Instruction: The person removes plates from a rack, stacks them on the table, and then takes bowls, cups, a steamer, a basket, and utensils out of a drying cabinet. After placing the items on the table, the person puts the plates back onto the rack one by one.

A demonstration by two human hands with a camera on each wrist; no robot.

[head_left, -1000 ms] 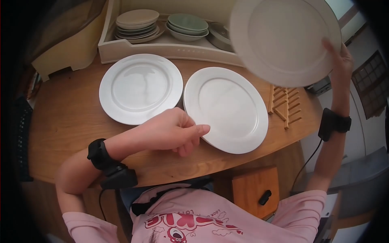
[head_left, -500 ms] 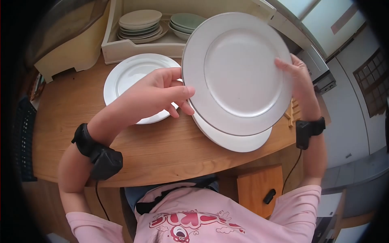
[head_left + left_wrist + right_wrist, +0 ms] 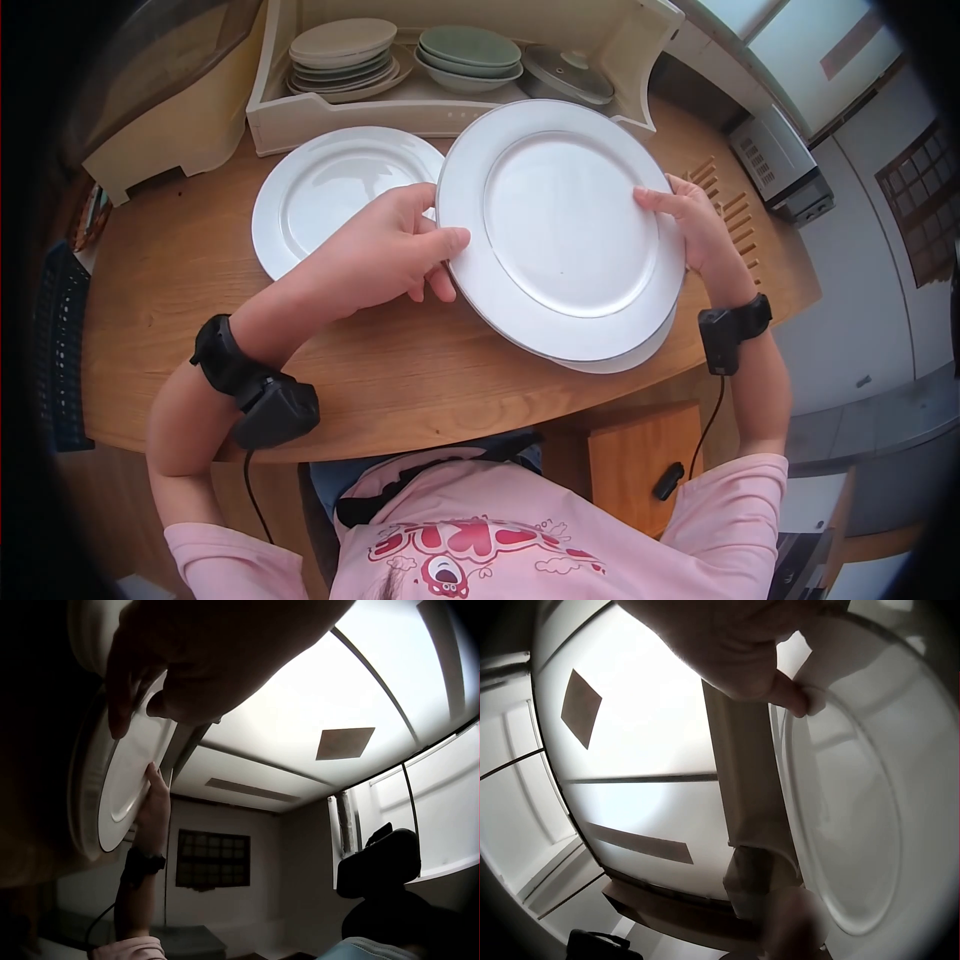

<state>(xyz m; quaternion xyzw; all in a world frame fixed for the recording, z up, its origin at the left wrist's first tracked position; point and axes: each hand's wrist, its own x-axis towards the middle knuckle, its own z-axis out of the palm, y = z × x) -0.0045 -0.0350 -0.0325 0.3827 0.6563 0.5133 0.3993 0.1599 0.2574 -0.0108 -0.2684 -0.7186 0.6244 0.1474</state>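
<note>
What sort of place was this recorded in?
Probably a home kitchen or dining area: large white plates at a wooden table, stacked dishes in a pale tray, and a pegged wooden rack.

A brown wooden table [image 3: 190, 380] with a curved front edge stands over a brown floor [image 3: 140, 495]. Below its edge is a square-topped wooden stool [image 3: 635, 480]. To the right rise white cabinets [image 3: 850, 270]. In the left wrist view, a dark grid panel [image 3: 213, 859] hangs on a shadowy wall [image 3: 259, 870]; the pale ceiling [image 3: 270, 742] glows, and daylight fills a window [image 3: 446, 814] at right.
</note>
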